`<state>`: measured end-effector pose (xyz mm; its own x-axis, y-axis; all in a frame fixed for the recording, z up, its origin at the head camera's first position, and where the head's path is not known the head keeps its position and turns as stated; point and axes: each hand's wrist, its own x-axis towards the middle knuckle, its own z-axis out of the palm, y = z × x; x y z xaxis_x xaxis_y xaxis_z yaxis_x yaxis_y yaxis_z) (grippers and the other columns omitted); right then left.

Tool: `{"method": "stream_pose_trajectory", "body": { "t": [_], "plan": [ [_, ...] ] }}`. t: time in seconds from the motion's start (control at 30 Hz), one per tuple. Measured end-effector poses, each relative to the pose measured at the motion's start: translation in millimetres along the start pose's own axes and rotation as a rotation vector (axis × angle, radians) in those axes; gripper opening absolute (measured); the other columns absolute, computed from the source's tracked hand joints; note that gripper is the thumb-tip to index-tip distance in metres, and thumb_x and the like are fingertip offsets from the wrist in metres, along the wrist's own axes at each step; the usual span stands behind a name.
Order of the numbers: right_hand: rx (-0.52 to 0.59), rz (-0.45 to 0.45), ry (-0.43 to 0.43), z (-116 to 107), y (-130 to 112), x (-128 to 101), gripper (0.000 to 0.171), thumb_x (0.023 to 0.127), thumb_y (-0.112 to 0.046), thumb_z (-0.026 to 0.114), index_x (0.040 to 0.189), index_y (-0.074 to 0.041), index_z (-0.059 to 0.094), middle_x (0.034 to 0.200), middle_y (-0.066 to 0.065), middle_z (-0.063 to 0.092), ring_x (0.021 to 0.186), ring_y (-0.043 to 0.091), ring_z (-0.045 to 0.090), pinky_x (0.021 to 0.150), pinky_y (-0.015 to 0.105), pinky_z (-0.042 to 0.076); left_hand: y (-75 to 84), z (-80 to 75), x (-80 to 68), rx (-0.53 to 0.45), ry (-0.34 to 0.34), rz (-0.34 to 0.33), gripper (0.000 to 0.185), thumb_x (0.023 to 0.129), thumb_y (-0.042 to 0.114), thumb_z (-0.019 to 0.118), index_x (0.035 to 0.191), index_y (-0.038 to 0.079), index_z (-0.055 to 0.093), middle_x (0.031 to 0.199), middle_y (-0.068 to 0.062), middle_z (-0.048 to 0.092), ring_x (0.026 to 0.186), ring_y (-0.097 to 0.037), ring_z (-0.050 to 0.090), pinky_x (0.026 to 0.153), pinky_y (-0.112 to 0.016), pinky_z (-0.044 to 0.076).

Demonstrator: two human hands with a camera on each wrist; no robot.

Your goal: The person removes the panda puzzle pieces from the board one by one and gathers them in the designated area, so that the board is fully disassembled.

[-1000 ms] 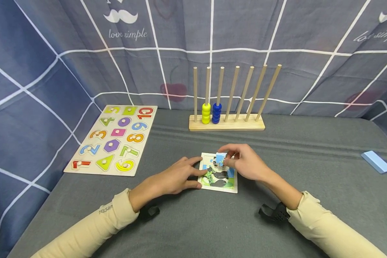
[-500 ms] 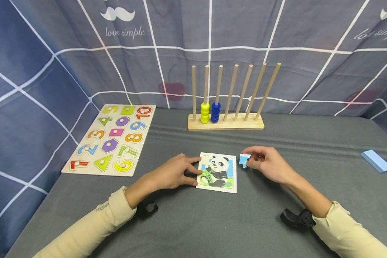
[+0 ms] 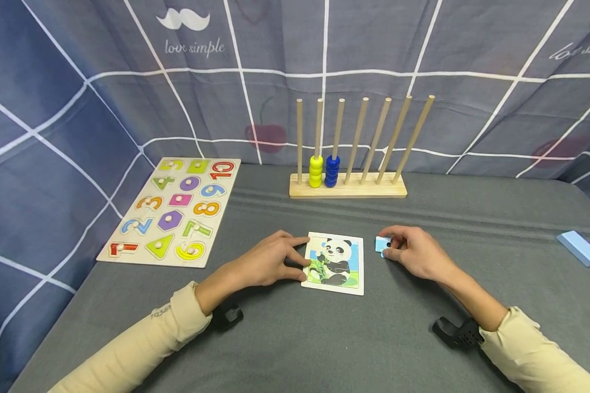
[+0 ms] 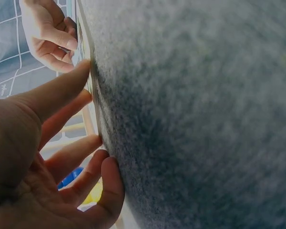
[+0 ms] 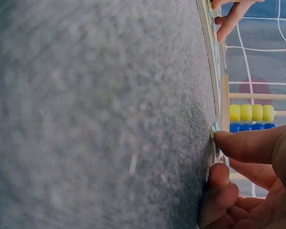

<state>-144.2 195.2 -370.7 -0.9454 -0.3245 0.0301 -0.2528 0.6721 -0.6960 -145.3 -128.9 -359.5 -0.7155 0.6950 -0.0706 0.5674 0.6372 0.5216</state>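
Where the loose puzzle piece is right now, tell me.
In the head view, the loose puzzle piece is right of the panda puzzle, apart from it, held by the right hand, nearer the person than the peg rack.

Flat panda puzzle (image 3: pixel 334 264) (blue piece (image 3: pixel 381 243) apart)

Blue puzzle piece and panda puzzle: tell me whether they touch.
Apart. The head view shows grey cloth between the blue puzzle piece and the panda puzzle.
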Motion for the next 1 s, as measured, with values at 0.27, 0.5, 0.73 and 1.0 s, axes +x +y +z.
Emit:
{"method": "stream_pose_trajectory", "body": {
  "t": [0.27,0.5,0.73,1.0],
  "plan": [
    [-0.063,-0.005,-0.015,0.8,0.9,0.3,0.034,0.085,-0.004,0.074,0.117,0.005,0.067,0.083,0.003,0.057,0.068,0.014,0.049,0.063,0.031,0.04,-1.7,2.1,1.5,0.016,0.02,0.005,0.03,0.083,0.025,0.081,0.111,0.015,0.078,0.147,-0.009,0.049,0.123,-0.026,0.049,0.098,-0.046,0.043],
    [-0.116,-0.028,-0.018,1.4,-0.1,-1.3,0.038,0.083,-0.007,0.076,0.118,0.006,0.068,0.086,0.006,0.056,0.072,0.016,0.047,0.065,0.034,0.039,-2.0,1.9,1.7,0.01,0.009,0.002,0.032,0.083,0.026,0.081,0.113,0.015,0.077,0.148,-0.008,0.047,0.124,-0.026,0.048,0.1,-0.046,0.042],
    [-0.107,-0.024,-0.02,0.7,0.6,-1.1,0.046,0.083,-0.007,0.076,0.124,0.009,0.063,0.087,0.008,0.056,0.071,0.016,0.047,0.063,0.033,0.039,-1.0,0.4,1.1,0.017,0.005,0.009,0.032,0.084,0.026,0.081,0.113,0.014,0.077,0.148,-0.008,0.048,0.124,-0.026,0.048,0.099,-0.047,0.042],
    [-0.069,-0.022,-0.017,-0.3,0.9,-3.6,0.04,0.085,-0.007,0.074,0.122,0.007,0.064,0.091,0.01,0.057,0.072,0.017,0.048,0.066,0.033,0.039,-0.7,0.7,0.6,0.003,-0.004,-0.004,0.032,0.084,0.025,0.08,0.114,0.014,0.077,0.149,-0.008,0.047,0.125,-0.026,0.047,0.1,-0.045,0.041]
  ]
}}
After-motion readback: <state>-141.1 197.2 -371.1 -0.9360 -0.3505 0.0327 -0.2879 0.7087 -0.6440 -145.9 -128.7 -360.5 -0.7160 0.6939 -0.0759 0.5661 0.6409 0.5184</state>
